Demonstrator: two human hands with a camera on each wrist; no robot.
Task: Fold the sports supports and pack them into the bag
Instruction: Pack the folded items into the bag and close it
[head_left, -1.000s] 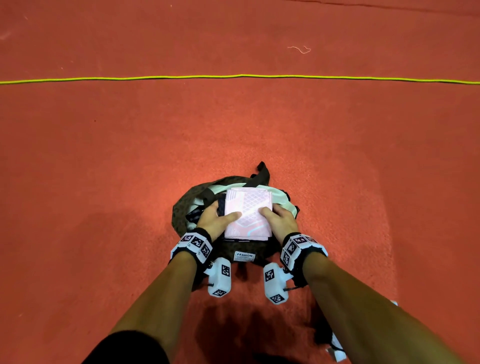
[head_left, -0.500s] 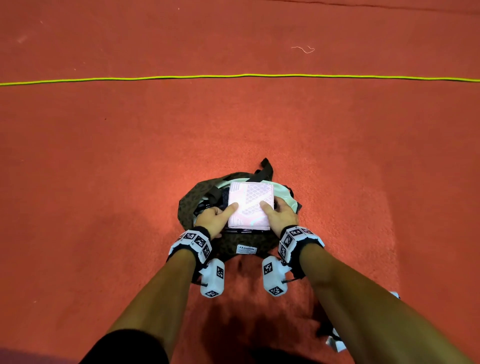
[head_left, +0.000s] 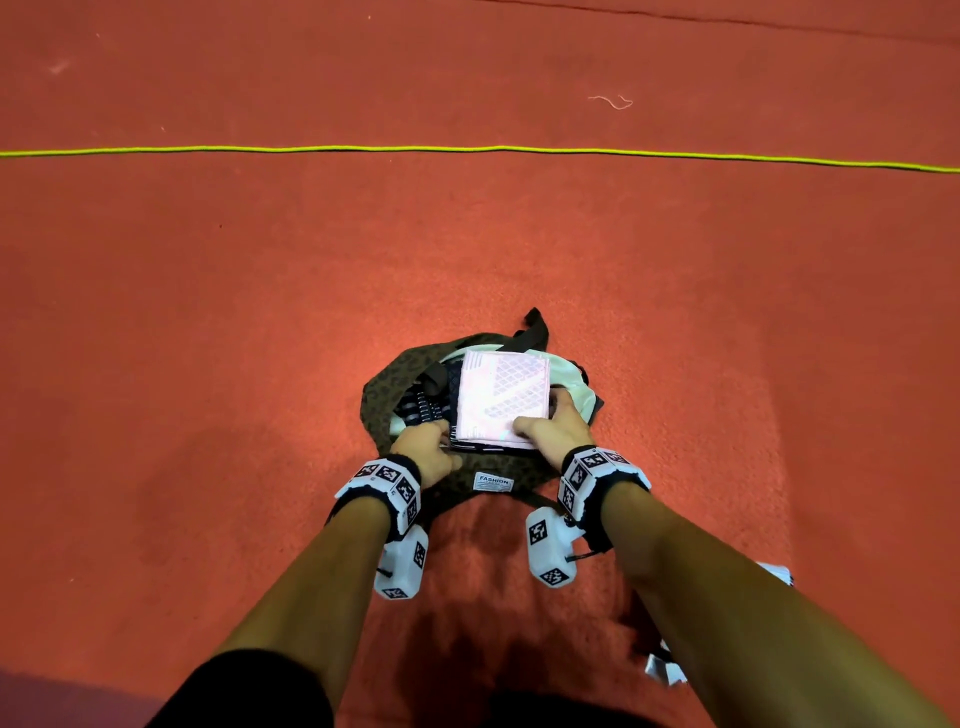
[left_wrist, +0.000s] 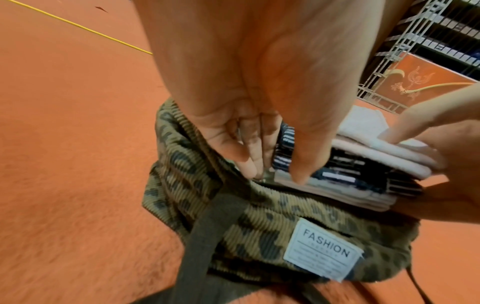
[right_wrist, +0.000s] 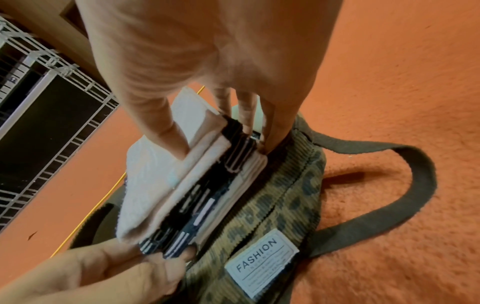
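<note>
The folded stack of pink and dark striped sports supports (head_left: 501, 400) has sunk deeper into the open leopard-print corduroy bag (head_left: 379, 400), right hand (head_left: 553, 428) clamping it, left hand (head_left: 423, 452) now pinching the bag's rim.

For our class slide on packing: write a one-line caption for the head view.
Both hands ease a stack of folded supports into a leopard-print bag on red carpet.
</note>
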